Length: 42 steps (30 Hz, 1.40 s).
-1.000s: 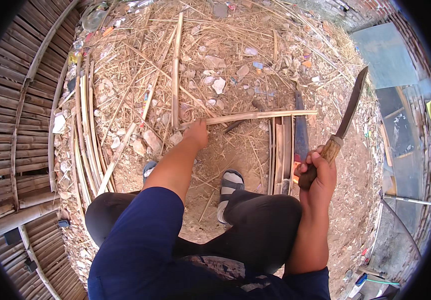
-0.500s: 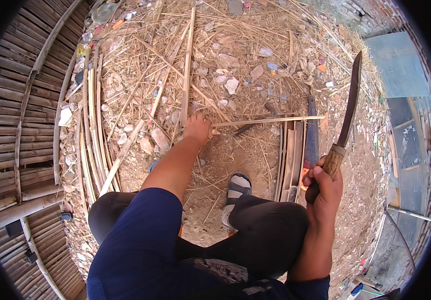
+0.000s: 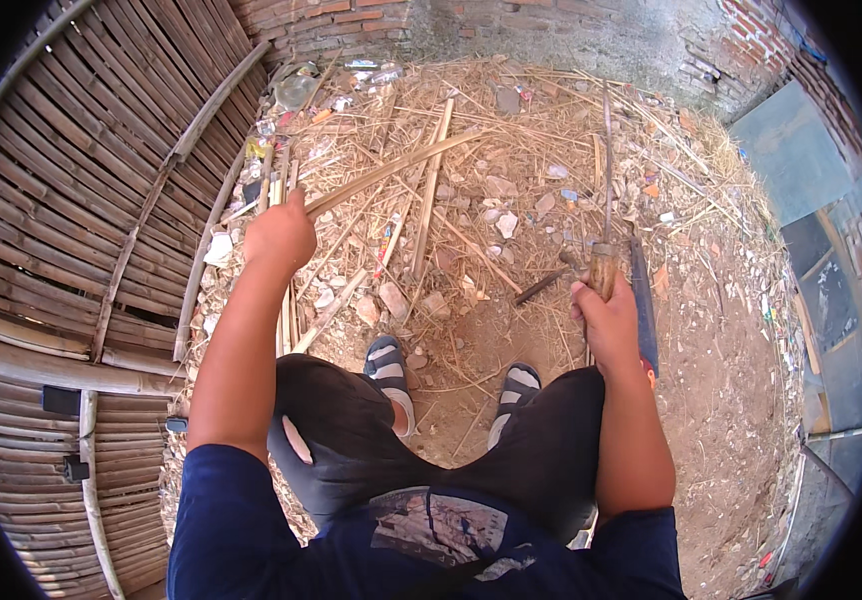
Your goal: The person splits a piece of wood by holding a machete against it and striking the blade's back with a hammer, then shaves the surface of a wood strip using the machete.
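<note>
left hand (image 3: 279, 235) now swung out toward the woven bamboo fence (image 3: 71, 230), gripping one end of a split bamboo strip (image 3: 391, 170) raised over the littered ground (image 3: 731, 330), right hand (image 3: 606, 315) clasped on a wooden-handled knife (image 3: 607, 190), blade seemingly edge-on, sandalled feet (image 3: 391, 370) below

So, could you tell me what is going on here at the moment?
A person sits with sandalled feet on bare dirt strewn with straw and bamboo scraps. The left hand grips one end of a long split bamboo strip, lifted at a slant over the litter. The right hand holds a wooden-handled knife, blade pointing away from the body. The blade is not touching the strip. A woven bamboo panel lies to the person's left.
</note>
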Motion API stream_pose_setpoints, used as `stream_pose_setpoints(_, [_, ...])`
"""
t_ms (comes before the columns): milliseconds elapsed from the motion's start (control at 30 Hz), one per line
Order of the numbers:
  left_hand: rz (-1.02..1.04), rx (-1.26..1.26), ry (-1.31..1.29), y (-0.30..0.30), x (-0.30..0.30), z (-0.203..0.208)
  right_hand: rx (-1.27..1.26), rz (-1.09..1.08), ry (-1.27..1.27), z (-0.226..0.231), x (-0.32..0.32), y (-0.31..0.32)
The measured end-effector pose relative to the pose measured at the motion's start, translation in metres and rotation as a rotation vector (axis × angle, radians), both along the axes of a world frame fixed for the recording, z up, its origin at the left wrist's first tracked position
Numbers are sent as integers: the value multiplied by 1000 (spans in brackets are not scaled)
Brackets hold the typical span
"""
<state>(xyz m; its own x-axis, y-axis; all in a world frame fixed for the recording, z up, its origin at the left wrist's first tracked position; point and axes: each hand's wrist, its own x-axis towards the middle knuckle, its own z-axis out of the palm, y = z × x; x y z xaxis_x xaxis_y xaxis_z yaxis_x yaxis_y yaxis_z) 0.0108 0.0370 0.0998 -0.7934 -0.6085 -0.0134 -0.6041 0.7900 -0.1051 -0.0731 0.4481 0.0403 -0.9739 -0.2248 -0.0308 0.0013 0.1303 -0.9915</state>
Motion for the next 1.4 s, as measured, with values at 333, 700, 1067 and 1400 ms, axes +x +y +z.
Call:
stream_pose_setpoints(333, [48,92,307,38,188,44,-281,536,-139,20,38,-115])
stream_pose_setpoints(700, [-34,376,413,94,233,29,-477,624,-395,-14,65,-139])
stream_pose_setpoints(1067, [-271,230,1606,82,223,18,-658,213,-501,-40,18,-130])
stream_pose_setpoints(1400, [-305,971,1676,146,182,-15,-698,161,-550,-39,14,-132])
